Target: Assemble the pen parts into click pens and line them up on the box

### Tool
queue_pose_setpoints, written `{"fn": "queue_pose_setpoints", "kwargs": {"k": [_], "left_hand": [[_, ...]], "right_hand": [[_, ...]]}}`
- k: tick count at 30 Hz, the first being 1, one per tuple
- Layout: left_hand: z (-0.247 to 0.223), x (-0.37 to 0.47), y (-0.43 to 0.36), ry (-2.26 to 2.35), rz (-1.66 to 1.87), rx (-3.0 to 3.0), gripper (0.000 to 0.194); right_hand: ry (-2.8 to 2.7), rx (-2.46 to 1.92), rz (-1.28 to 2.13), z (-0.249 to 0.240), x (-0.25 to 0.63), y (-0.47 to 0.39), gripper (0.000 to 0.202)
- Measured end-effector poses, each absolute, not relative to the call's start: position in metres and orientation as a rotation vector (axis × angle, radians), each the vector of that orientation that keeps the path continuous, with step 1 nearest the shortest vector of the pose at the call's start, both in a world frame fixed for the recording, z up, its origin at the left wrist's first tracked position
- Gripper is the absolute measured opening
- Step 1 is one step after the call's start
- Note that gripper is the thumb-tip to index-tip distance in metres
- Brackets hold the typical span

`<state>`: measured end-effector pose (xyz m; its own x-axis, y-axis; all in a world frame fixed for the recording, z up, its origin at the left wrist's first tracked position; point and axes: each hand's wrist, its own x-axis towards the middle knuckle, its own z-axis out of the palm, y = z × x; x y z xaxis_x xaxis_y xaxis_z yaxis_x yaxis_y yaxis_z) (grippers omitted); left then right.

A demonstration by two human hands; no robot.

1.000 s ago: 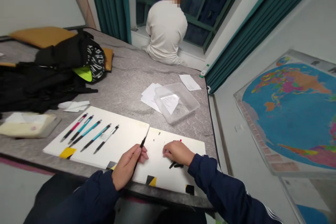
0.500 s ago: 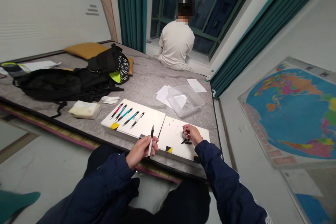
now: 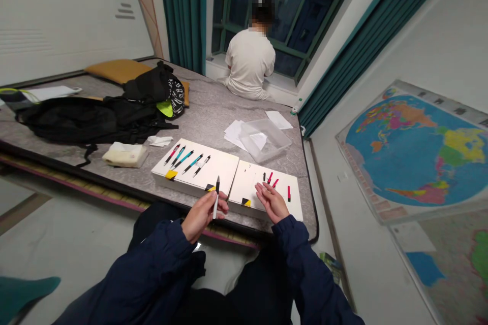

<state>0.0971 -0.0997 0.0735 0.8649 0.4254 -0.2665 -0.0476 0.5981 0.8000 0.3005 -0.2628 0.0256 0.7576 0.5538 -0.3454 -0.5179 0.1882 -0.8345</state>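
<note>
Left hand (image 3: 204, 213) closed on a black-and-white pen (image 3: 215, 208), near upright, dark tip uppermost, pinched along its lower body. Pen stood off the near edge of the left white box (image 3: 224, 175), close to the gap beside the right white box (image 3: 243, 187).

Right hand (image 3: 273, 203) open, palm turned up, fingers loosely extended over the right box; nothing visible in it, though a very small part at the fingertips could not be ruled out.

Beyond and beside those fingers: red parts (image 3: 288, 193) and a black piece (image 3: 264, 176). Tiny bits (image 3: 245, 170) near the box's far left corner, too small to identify. Five pens (image 3: 193, 162) in a slanted row on the left box.

Handling, my judgement: light, firm pinch on the pen, tip up and body steady, so the other hand could work against it. Best to pick from above with fingertips, wrist clear of the red parts; slim pieces seemed likely to roll, tiny bits easily swept off by a cuff.
</note>
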Motion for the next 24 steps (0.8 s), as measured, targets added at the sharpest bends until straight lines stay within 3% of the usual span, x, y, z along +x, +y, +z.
{"fn": "queue_pose_setpoints", "kwargs": {"k": [6,14,19,24], "left_hand": [[0.068,0.078,-0.105,0.466,0.267,0.928,0.040],[0.076,0.057,-0.124,0.382,0.290,1.075,0.028],[0.085,0.028,-0.152,0.278,0.429,1.539,0.020],[0.071,-0.001,-0.167,0.218,0.498,1.867,0.017]], "right_hand": [[0.006,-1.047,0.775,0.028,0.266,-0.266,0.025],[-0.073,-0.987,0.691,0.074,0.193,-0.279,0.041],[-0.141,-0.952,0.713,0.090,0.130,-0.285,0.046],[-0.053,-0.938,0.769,0.073,0.079,-0.287,0.045]]}}
